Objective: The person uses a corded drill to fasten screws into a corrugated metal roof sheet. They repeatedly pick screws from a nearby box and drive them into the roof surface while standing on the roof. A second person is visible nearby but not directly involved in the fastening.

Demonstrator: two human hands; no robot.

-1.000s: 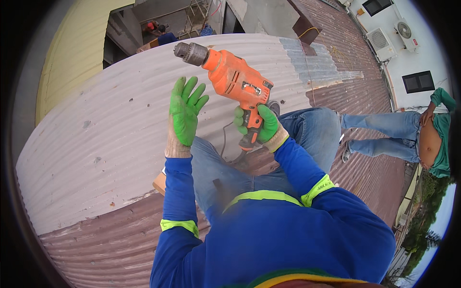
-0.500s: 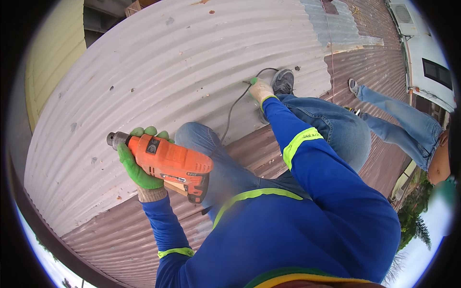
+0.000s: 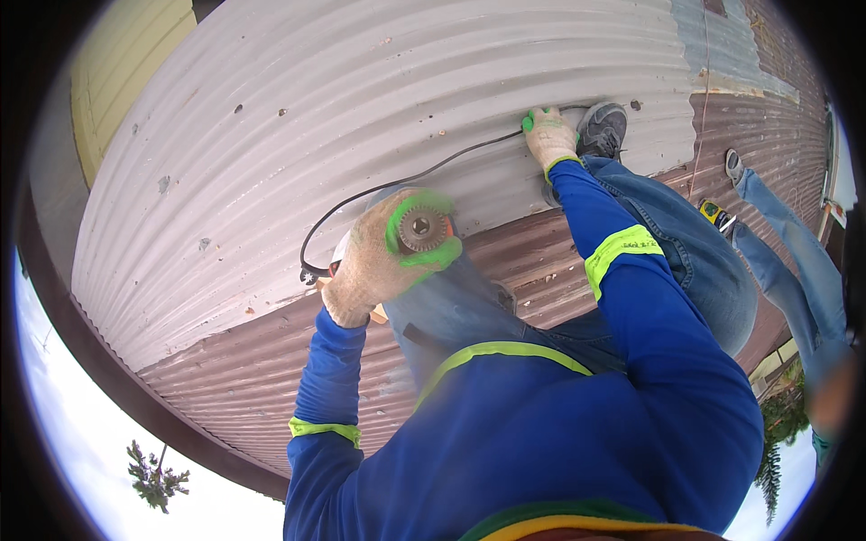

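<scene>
Corrugated metal roof: pale grey sheets above, rust-brown sheets below, with scattered dents and spots. Grey sneaker planted on the grey sheet. Second person's jeans-clad legs stretched along the right. Yellow wall upper left. Treetop against white sky, lower left.

Blue long sleeves with hi-vis yellow bands; knit gloves with green fingers; blue jeans; grey shoe
</scene>
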